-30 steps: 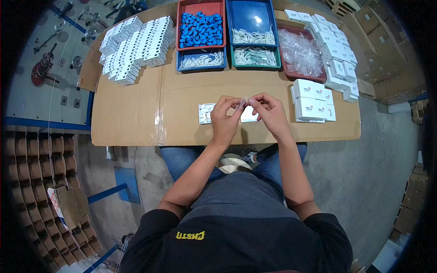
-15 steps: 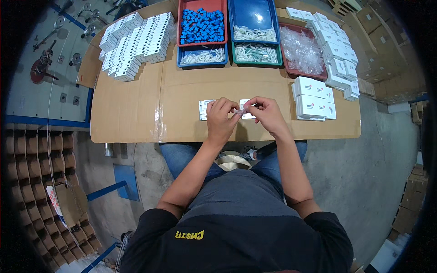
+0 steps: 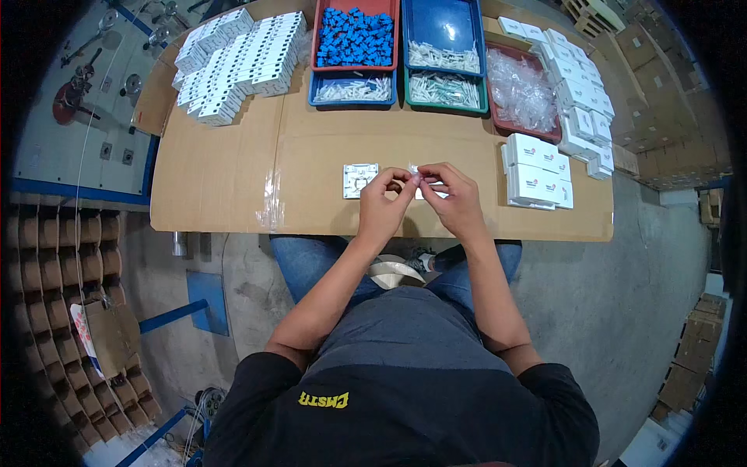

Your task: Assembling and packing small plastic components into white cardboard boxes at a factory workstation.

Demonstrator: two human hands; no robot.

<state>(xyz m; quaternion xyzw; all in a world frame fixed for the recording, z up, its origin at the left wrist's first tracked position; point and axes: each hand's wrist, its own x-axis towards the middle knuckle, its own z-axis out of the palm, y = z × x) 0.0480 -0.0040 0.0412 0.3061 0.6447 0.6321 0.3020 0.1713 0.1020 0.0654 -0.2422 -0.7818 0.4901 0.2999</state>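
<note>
Above the front middle of the cardboard-covered table, my left hand [image 3: 380, 205] and my right hand [image 3: 456, 202] meet fingertip to fingertip. Both are closed in a pinch on a small clear plastic bag [image 3: 413, 169]; its contents, if any, are too small to make out. A white square plate with holes and cut-outs [image 3: 360, 180] lies flat just left of my left fingers. Beneath my right fingers a second white piece [image 3: 429, 191] shows only in part, as the hand covers most of it.
Across the back stand a red tray of blue parts [image 3: 319, 56], blue [image 3: 342, 102] and green [image 3: 443, 107] trays of white plugs, and a red tray of clear bags [image 3: 523, 87]. White units [image 3: 268, 66] are stacked back left, white boxed plates [image 3: 537, 173] at right.
My hands have drawn closer together, the right fingers now meeting the left ones at the bag. More of the left white plate shows. The whole view has shifted slightly.
</note>
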